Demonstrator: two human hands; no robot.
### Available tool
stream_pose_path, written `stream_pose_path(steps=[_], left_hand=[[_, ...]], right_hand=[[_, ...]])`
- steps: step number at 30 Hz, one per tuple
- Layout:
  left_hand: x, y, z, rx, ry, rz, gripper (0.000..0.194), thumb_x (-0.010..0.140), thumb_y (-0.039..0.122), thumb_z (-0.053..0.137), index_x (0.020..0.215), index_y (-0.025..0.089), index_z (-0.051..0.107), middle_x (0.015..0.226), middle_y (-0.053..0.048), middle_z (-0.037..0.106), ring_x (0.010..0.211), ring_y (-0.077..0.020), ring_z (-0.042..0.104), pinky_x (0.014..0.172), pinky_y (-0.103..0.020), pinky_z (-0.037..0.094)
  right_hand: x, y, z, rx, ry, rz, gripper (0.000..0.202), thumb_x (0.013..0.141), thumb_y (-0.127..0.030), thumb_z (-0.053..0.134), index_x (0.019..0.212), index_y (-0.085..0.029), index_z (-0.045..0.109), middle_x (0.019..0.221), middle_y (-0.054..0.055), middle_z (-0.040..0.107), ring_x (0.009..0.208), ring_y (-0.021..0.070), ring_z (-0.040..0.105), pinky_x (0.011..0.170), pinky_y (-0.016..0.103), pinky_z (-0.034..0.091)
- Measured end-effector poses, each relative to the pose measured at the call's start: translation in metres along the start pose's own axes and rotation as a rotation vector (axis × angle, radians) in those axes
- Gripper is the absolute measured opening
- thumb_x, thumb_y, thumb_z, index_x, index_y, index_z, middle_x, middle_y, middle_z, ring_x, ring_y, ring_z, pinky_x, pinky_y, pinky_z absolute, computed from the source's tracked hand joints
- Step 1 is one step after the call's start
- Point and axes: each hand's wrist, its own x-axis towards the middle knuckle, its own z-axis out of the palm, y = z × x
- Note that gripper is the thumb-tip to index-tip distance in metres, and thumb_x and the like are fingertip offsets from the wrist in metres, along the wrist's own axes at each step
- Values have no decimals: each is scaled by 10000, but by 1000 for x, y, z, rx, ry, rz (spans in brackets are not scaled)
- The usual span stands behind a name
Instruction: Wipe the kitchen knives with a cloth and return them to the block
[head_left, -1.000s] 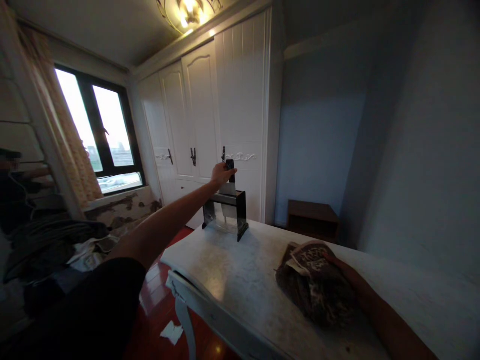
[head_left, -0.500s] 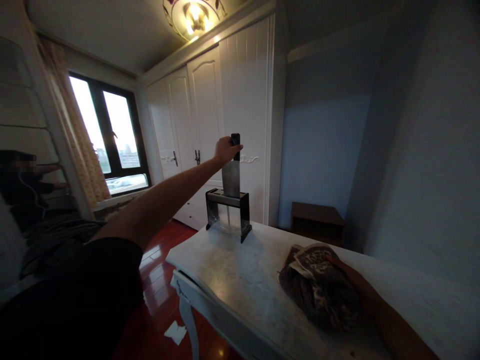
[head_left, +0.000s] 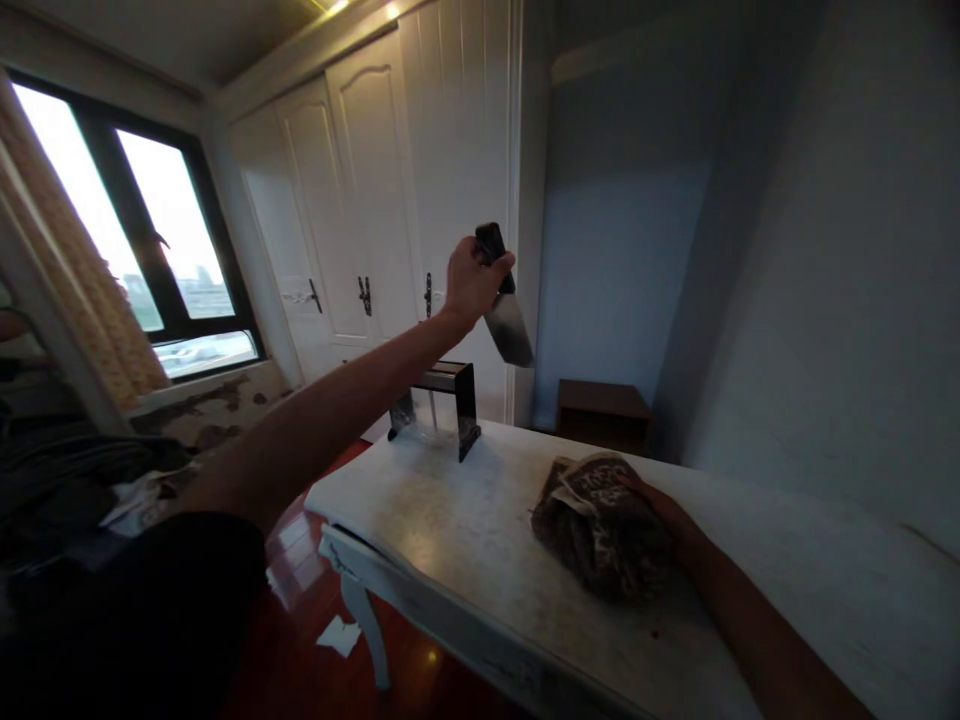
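My left hand [head_left: 478, 277] is closed round the black handle of a cleaver [head_left: 510, 328], its broad blade pointing down and tilted to the right. The blade is in the air, apart from the knife block [head_left: 450, 377] and to its right. That block has dark side panels, clear walls and a slotted top; my forearm hides part of it. On the tabletop, my right hand [head_left: 658, 515] grips a bunched brown patterned towel [head_left: 600, 530]; its fingers are partly sunk in the cloth.
The white table [head_left: 480, 510] has a curved leg and stands on a red floor [head_left: 292, 640], where a scrap of white paper [head_left: 340, 635] lies. Behind are a white wardrobe [head_left: 457, 130] and a low brown cabinet [head_left: 604, 402]. Dark cloth [head_left: 82, 470] is heaped at left.
The cleaver has come out of the knife block's top, and my left hand has carried it right, tilting the blade. My right hand still grips the towel. The view has shifted.
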Motion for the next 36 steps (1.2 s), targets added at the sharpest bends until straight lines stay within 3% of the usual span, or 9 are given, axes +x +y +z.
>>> stream_pose_path(steps=[3,8,11,15,20,24,28,32,36], left_hand=[[-50,7,24,-179,75,-102,244,754,222,698,901,177,509,985,-85,681,947,-171,645,833,-298,513],[-157,13,55,-443,199,-210,271,803,237,662,986,183,470,1029,-95,688,1002,-166,657,921,-326,501],[-211,10,63,-507,204,-295,270,812,249,658,983,186,459,1040,-96,688,1029,-169,653,943,-333,494],[-255,3,61,-472,118,-367,289,816,281,645,1012,210,445,1104,-88,673,1099,-186,633,988,-368,481],[-279,-6,50,-394,-94,-481,277,790,291,636,976,230,441,1154,-85,673,1128,-197,620,1009,-397,472],[-282,-18,38,-422,-258,-642,178,703,219,688,849,192,590,1168,-93,681,1129,-232,620,1020,-406,462],[-281,-34,24,-437,-454,-777,325,658,221,725,981,186,716,1237,-84,646,1205,-258,568,1082,-426,406],[-283,-48,15,-403,-643,-763,490,654,218,738,1141,184,688,1266,-85,617,1206,-276,564,1098,-465,377],[-277,-57,10,-361,-764,-616,591,648,166,734,1228,217,634,1290,-72,600,1216,-267,556,1101,-467,366]], right_hand=[[-2,1,0,35,-20,20,322,846,-298,612,1115,-120,620,862,101,747,789,239,721,829,371,567],[-7,-1,3,109,-77,-26,301,865,-318,579,1069,-103,632,873,112,745,823,246,718,862,382,556],[-5,-1,2,166,-128,-53,268,871,-308,547,1049,-133,646,893,99,747,874,243,713,879,371,547],[-3,-1,3,243,-200,-93,266,841,-326,558,1024,-163,662,903,75,748,911,247,702,883,379,544],[-7,1,9,287,-163,-148,222,788,-328,585,917,-176,683,872,66,746,918,255,696,833,376,564],[-7,3,10,272,-143,-203,241,803,-396,572,862,-188,677,872,69,743,908,247,693,809,354,567],[-4,4,9,295,-71,-185,240,830,-404,559,843,-187,659,791,63,733,885,236,697,786,341,570],[-1,5,9,287,-51,-192,223,816,-405,592,860,-192,636,760,56,725,858,234,701,778,356,570],[1,7,9,230,-59,-229,248,777,-417,644,885,-194,626,773,51,725,826,229,706,768,350,569]])
